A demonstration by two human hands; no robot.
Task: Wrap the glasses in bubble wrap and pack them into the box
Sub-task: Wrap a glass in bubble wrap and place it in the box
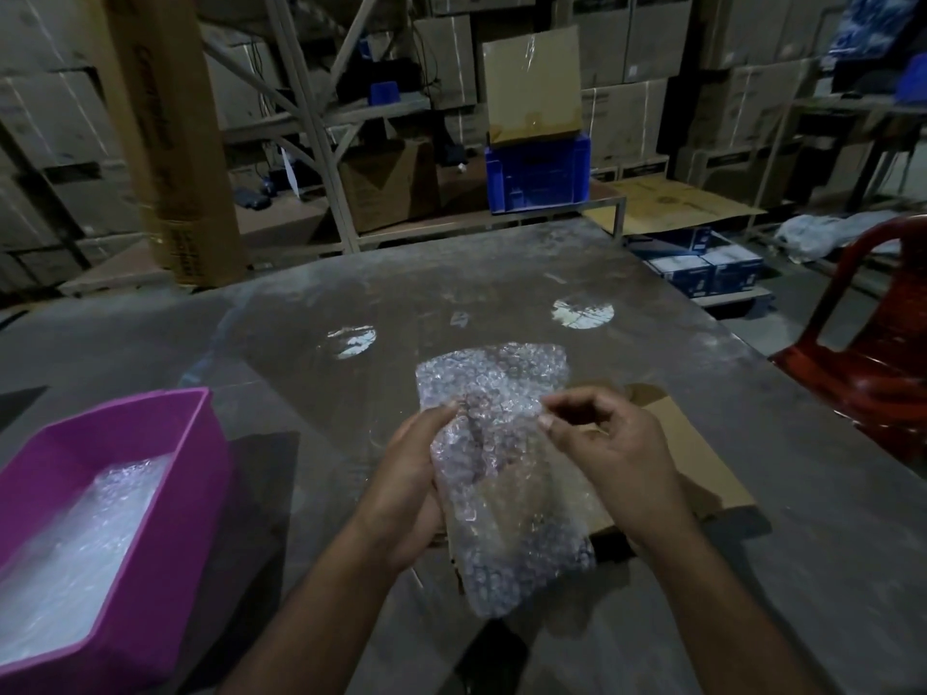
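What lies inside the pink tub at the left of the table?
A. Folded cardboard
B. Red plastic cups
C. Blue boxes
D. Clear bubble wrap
D: the pink tub at the left of the table holds clear bubble wrap, like the piece of bubble wrap that the left hand grips.

- What your bubble wrap [501,474] encloses cannot be made out through the cloudy film.
- Your left hand [409,486] has its fingers hidden behind the wrap.
- The cardboard box [702,469] is largely covered by your right hand [609,456].
- The pink bin [150,494] and red chair [868,353] are cut by the frame edges.
- Carton lettering is too blurred to read.
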